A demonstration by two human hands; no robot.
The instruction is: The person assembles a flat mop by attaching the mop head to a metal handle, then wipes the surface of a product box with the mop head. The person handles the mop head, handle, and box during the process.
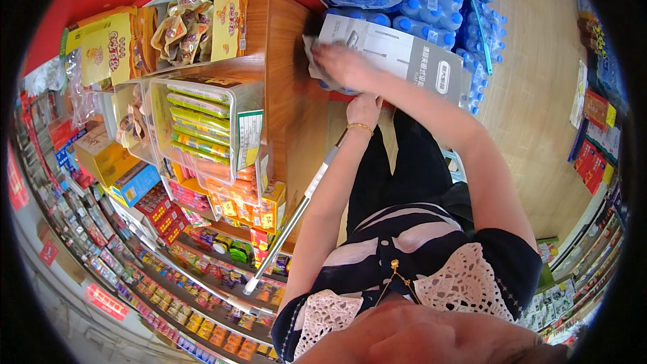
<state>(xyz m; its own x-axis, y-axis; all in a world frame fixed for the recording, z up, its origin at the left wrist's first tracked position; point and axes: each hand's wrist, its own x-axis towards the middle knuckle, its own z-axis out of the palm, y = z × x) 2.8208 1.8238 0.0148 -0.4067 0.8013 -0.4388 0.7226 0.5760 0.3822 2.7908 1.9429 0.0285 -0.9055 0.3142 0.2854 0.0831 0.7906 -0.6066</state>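
Note:
A flat white-and-grey carton [404,54] lies on top of shrink-wrapped bottles. My right hand [340,67] is over its left end, smeared by motion, with a greyish cloth [312,54] showing beneath and beside the fingers. Just below it, partly covered by the right forearm, is my left hand [364,109], closed, a gold bracelet at its wrist. A silver metal pole [296,212] slants from the left hand down toward the lower left, along the left forearm. The left fingertips are hidden.
Packs of blue-capped water bottles [431,0] stand beyond the carton. To the left, a wooden counter [269,61] carries a clear plastic bin [232,128] of wrapped snacks and an open snack box [229,20]. Shelves of packets [209,323] line the lower left. Wooden floor [532,94] lies at right.

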